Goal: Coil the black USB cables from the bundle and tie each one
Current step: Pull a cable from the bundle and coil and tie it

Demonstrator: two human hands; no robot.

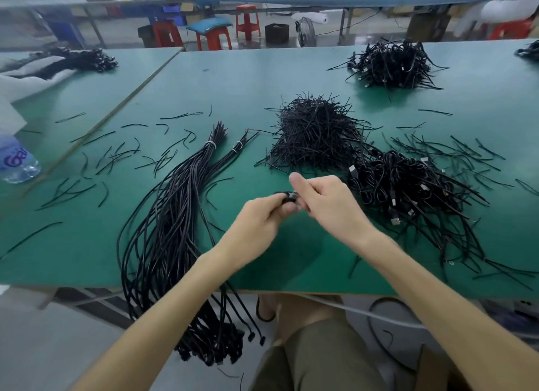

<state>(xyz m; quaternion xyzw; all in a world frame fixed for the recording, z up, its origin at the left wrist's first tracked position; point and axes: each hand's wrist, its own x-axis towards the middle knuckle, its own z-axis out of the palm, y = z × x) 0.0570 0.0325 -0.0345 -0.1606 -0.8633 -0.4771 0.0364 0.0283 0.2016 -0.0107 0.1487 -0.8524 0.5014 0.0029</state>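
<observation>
From the head camera we see the left hand [256,221] and right hand [329,204] meeting above the green table [303,262]. Their fingers are curled, and both pinch a small coiled cable [288,197]. The bundle [175,215] lies just left, its ends hanging over the near edge. We cannot tell how full the plastic bottle [17,163] at the left edge is. Bare table shows between the hands and the near edge. The tie pile [315,134] sits beyond, and a heap of coiled cables [408,192] lies right.
</observation>
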